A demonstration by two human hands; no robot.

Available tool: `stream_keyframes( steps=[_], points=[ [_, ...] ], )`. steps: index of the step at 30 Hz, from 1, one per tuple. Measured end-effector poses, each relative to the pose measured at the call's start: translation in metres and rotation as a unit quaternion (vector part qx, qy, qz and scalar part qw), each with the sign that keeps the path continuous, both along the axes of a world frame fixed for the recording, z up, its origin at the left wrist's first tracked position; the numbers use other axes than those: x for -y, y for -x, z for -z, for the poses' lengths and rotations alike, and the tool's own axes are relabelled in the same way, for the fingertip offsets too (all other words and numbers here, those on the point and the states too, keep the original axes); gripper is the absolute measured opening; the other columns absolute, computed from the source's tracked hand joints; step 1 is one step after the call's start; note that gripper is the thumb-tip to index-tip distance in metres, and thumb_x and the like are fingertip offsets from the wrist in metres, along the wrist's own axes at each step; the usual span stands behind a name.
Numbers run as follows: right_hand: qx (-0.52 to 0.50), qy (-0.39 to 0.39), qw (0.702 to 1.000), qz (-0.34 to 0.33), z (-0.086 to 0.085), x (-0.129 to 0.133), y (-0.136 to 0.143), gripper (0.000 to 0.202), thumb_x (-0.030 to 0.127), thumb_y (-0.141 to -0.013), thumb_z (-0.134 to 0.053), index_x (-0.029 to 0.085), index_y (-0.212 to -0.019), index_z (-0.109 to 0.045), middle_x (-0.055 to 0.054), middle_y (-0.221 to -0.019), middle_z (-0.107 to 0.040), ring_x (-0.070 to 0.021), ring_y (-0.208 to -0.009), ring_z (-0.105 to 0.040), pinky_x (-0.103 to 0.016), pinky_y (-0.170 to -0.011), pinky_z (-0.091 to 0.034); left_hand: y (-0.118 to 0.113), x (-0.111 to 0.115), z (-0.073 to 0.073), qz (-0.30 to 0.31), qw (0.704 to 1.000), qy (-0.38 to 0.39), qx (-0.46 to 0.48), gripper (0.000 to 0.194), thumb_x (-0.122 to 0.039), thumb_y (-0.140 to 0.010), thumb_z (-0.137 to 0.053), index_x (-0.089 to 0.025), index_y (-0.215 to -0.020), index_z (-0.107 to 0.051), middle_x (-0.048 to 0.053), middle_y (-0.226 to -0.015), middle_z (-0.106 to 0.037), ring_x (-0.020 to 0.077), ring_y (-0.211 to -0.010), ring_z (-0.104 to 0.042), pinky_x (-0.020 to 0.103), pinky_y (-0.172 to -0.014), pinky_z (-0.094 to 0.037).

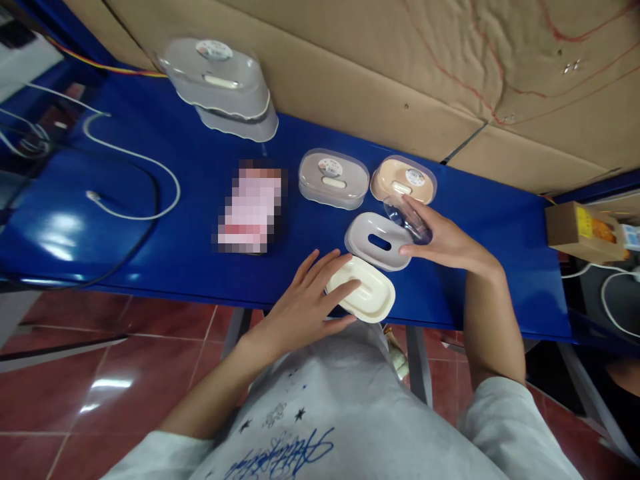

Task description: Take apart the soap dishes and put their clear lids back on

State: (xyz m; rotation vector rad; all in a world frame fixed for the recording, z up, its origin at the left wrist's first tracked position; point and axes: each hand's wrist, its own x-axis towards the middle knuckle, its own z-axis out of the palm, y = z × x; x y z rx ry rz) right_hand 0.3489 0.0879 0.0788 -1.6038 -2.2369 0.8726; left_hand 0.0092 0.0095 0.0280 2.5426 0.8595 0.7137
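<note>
My left hand (315,297) rests on the left part of a cream oval tray (377,299) at the table's front edge, its fingers spread. In my right hand (435,233) is a clear curved plastic cover (407,219), gripped between thumb and fingers. The cover overlaps the right side of a grey oval piece with a slot (359,237). Just behind the cover sits a peach oval box (379,181) with a clear lid and a round label. To its left stands a grey lidded box (313,183).
Stacked grey lidded boxes (220,90) stand at the back left. A blurred-out pink item (253,207) lies left of the middle. A white cable (150,160) and a dark one curve across the blue table (200,267). Cardboard (350,80) rises behind; a small carton (565,233) is at right.
</note>
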Motion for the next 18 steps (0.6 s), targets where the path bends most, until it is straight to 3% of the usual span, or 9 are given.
stream_keyframes(
  steps=[3,7,11,14,16,18],
  points=[
    [0.039,-0.029,0.999,0.011,0.005,-0.012,-0.005,0.115,0.091,-0.083,-0.065,0.028,-0.173,-0.029,-0.009,-0.178,-0.036,-0.0392,-0.163,-0.036,-0.06,-0.134,-0.032,-0.013,-0.005,-0.001,0.006,1.0,-0.019,-0.025,0.057,-0.046,-0.1,-0.071,-0.02,-0.149,-0.058,0.021,-0.172,-0.043,0.0414,-0.161,-0.039,0.067,-0.132,-0.028],
    [0.098,-0.056,0.993,0.037,0.01,-0.027,-0.002,0.103,0.09,-0.092,-0.05,0.023,-0.169,-0.039,-0.013,-0.172,-0.045,-0.0425,-0.157,-0.046,-0.064,-0.128,-0.038,-0.021,-0.009,0.003,0.019,0.999,-0.006,-0.035,0.051,-0.051,-0.099,-0.071,-0.02,-0.139,-0.066,0.019,-0.174,-0.041,0.041,-0.161,-0.038,0.068,-0.135,-0.02],
    [0.158,-0.105,0.976,0.11,0.027,-0.035,-0.003,0.105,0.086,-0.085,-0.064,0.021,-0.165,-0.044,-0.019,-0.168,-0.049,-0.0505,-0.151,-0.047,-0.074,-0.12,-0.039,-0.016,-0.007,0.007,0.029,0.999,0.001,-0.032,0.046,-0.051,-0.099,-0.069,-0.019,-0.132,-0.069,0.02,-0.173,-0.042,0.0413,-0.16,-0.04,0.068,-0.134,-0.021],
    [0.157,-0.119,0.971,0.136,0.04,-0.037,-0.006,0.104,0.083,-0.084,-0.068,0.02,-0.163,-0.044,-0.022,-0.171,-0.043,-0.05,-0.157,-0.038,-0.074,-0.122,-0.033,-0.011,-0.004,0.01,0.021,0.999,-0.014,-0.019,0.047,-0.049,-0.099,-0.069,-0.018,-0.135,-0.066,0.024,-0.173,-0.039,0.0424,-0.161,-0.038,0.067,-0.132,-0.028],
    [0.143,-0.138,0.971,0.13,0.038,-0.033,-0.006,0.096,0.081,-0.088,-0.066,0.022,-0.161,-0.045,-0.021,-0.173,-0.04,-0.0473,-0.161,-0.032,-0.072,-0.125,-0.029,-0.009,-0.002,0.01,0.01,1.0,-0.028,-0.006,0.052,-0.046,-0.098,-0.071,-0.018,-0.14,-0.062,0.027,-0.174,-0.035,0.0438,-0.161,-0.037,0.066,-0.13,-0.03],
    [0.121,-0.188,0.967,0.119,0.025,-0.021,0.003,0.082,0.074,-0.097,-0.061,0.023,-0.16,-0.047,-0.02,-0.171,-0.042,-0.0433,-0.161,-0.034,-0.068,-0.126,-0.03,-0.005,0.001,0.009,0.0,0.999,-0.037,0.007,0.059,-0.045,-0.096,-0.074,-0.018,-0.147,-0.058,0.028,-0.173,-0.035,0.0453,-0.16,-0.037,0.067,-0.13,-0.03]
  ],
)
